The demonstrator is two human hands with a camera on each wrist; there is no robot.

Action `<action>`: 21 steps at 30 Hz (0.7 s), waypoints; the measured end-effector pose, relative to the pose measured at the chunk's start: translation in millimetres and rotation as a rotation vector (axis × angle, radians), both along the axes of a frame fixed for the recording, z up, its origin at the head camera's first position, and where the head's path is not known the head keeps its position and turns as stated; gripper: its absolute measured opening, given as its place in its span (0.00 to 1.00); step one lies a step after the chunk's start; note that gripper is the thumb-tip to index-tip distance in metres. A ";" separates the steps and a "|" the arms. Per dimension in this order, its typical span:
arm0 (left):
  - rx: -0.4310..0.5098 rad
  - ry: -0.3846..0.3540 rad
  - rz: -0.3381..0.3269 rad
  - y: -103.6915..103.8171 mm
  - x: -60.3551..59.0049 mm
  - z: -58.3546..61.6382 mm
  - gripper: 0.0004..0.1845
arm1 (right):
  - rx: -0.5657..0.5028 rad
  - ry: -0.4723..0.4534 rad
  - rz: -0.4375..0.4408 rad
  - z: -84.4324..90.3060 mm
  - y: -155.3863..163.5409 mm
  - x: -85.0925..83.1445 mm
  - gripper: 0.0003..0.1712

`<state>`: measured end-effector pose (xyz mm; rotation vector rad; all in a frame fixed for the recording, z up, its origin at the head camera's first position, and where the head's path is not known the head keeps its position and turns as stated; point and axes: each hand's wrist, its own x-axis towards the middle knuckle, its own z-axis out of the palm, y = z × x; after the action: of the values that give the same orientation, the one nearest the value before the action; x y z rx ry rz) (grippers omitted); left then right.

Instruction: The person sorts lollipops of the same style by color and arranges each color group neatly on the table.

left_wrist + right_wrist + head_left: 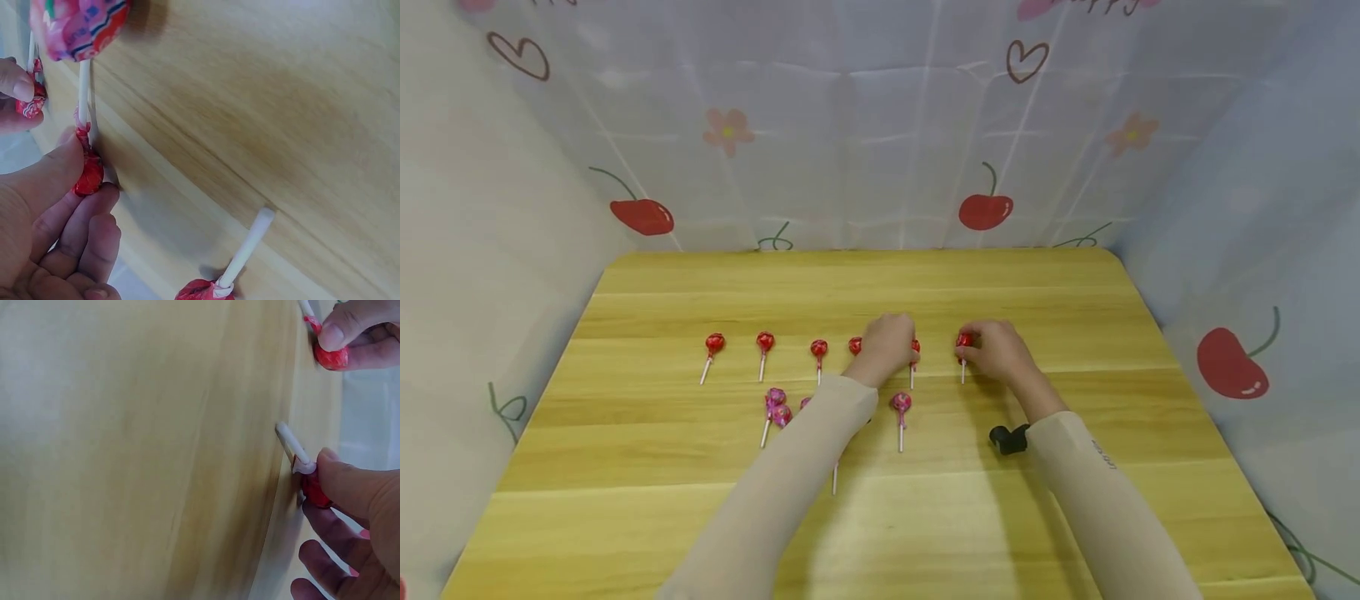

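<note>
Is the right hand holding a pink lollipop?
No, the right hand pinches a red lollipop at the row's right end.

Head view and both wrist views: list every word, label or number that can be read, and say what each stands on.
No text can be read for certain.
Right sleeve: small dark print, too small to read.
Backdrop cloth, top edge: dark lettering, cut off by the frame.
Pink lollipop wrapper: printed pattern, blurred, no legible word.
Red lollipop wrappers: no legible print.

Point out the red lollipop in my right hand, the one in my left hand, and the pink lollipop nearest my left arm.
Right-hand red lollipop (314, 490), right wrist view, head.
Left-hand red lollipop (89, 176), left wrist view, head.
Pink lollipop (901, 403), head view, head.
</note>
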<state>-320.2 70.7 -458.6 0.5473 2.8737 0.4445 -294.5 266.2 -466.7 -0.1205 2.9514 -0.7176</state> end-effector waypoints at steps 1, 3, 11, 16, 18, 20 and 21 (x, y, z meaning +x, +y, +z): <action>0.001 0.003 0.002 0.1 0.0 1.0 0.13 | 0.011 0.007 0.009 -0.2 -0.1 -0.4 0.18; 0.001 0.008 0.004 0.1 0.5 2.5 0.14 | 0.032 0.019 0.018 -0.5 -0.8 -0.7 0.19; 0.002 0.016 -0.013 -3.2 4.2 4.2 0.15 | 0.071 0.031 0.037 -1.3 -3.2 -0.9 0.17; 0.002 0.071 -0.043 -6.9 5.8 -1.6 0.16 | 0.053 0.052 0.054 -1.3 -3.7 2.5 0.11; -0.004 0.094 -0.048 -7.7 6.4 -3.7 0.18 | 0.053 0.053 0.052 -1.7 -3.2 3.3 0.12; -0.013 0.111 -0.050 -8.0 6.8 -5.1 0.20 | 0.056 0.050 0.049 -1.9 -2.7 3.1 0.13; -0.015 0.117 -0.050 -8.2 7.0 -5.7 0.21 | 0.061 0.047 0.047 -1.9 -2.6 3.0 0.14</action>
<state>-313.2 62.4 -464.3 0.6628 2.9635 0.3956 -291.4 263.6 -468.6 -0.2044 3.0003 -0.6264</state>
